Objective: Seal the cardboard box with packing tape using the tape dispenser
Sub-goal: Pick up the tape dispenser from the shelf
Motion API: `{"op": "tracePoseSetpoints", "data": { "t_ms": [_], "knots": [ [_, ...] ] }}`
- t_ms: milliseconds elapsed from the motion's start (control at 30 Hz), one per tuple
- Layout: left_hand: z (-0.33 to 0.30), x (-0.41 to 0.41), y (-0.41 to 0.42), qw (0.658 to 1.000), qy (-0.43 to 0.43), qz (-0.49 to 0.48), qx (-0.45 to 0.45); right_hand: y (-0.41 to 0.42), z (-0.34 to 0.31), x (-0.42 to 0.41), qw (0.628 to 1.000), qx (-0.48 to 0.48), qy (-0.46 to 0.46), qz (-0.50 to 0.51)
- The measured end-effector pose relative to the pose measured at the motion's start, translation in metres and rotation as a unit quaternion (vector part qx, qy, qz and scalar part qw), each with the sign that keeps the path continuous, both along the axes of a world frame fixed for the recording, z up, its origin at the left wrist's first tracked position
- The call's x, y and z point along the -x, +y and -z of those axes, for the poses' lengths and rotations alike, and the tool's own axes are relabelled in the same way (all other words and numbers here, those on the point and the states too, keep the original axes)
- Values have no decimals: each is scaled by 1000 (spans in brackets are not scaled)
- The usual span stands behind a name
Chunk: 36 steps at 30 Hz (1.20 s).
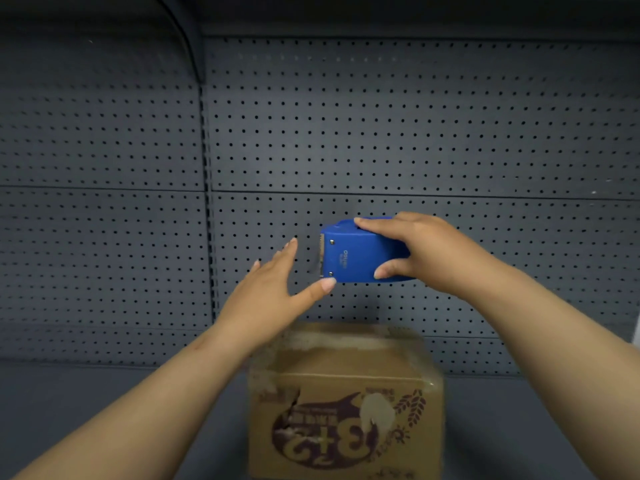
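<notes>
**Blue dispenser held in the air above the box**

The blue tape dispenser (pixel 360 252) is off the surface, up in front of the perforated back panel (pixel 415 133) and above the cardboard box (pixel 346 403). The right hand (pixel 426 252) grasps it from the right, fingers over its top and thumb under its lower edge; the palm covers the dispenser's right end. Its serrated metal edge faces left. Whether any tape is drawn out cannot be made out; only a faint smear shows beside the blade.

The left hand (pixel 273 289) is spread and holds nothing, fingers fanned toward the dispenser's left end. Its thumb tip lies at the dispenser's lower left corner; whether it truly touches is hard to tell.

The box stands on the dark shelf (pixel 86 410) below the hands, top flaps down. Pale, torn patches mark its top edges, and the printing on its near face appears upside down. The frame cuts off the box's lower edge, and the left forearm hides its far left corner.
</notes>
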<state>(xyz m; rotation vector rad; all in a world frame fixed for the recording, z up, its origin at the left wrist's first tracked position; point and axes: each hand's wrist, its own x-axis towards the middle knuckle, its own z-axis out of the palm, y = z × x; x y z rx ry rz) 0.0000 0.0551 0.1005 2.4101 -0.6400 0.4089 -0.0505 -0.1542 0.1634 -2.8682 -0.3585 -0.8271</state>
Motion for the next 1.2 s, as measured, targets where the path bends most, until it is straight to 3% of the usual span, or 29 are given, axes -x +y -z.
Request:
{"op": "tracePoseSetpoints", "data": {
  "t_ms": [233,533,700,900,1200],
  "knots": [
    [-1,-24,48,970,131,114,170,45,1,-16,1000,3,2,-11],
    [6,-47,82,918,183,125,329,71,11,-33,1000,8,24,4],
    [18,-61,85,901,200,107,368,75,20,-35,1000,7,31,2],
    [27,-74,81,864,253,110,422,69,32,-29,994,106,-22,-8],
    [46,-79,70,864,302,102,390,39,32,-37,966,249,67,6]
  ]
}}
